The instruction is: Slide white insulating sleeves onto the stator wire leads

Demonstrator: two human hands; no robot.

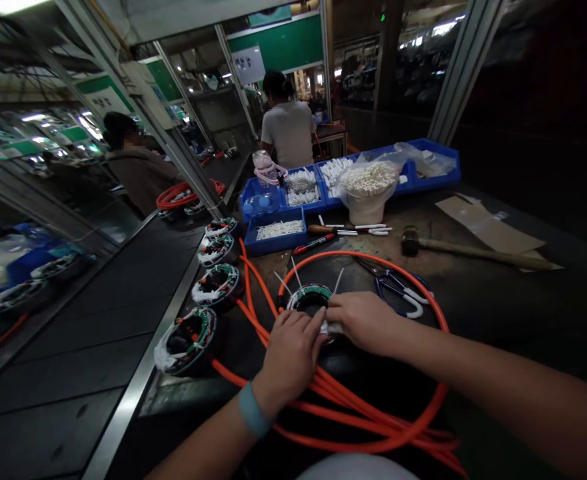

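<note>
A ring-shaped motor stator [313, 292] with green and white windings lies on the bench in front of me. Three thin white cable ties [298, 273] stick up from its far side. My left hand [293, 350] is closed over the near left rim. At the near right rim, my right hand [366, 323] has its fingers bent together in a pinch. Something white [330, 328] shows between the two hands, but the fingers mostly hide it. Thick orange cable [436, 400] loops around the stator and passes under my forearms.
More stators [186, 340] line the bench's left edge beside a dark conveyor [73, 373]. Blue bins [276, 230] with white parts stand behind, near a bag of white sticks [368, 183]. Scissors [398, 293] and a hammer [473, 250] lie right. Two people [288, 130] sit further off.
</note>
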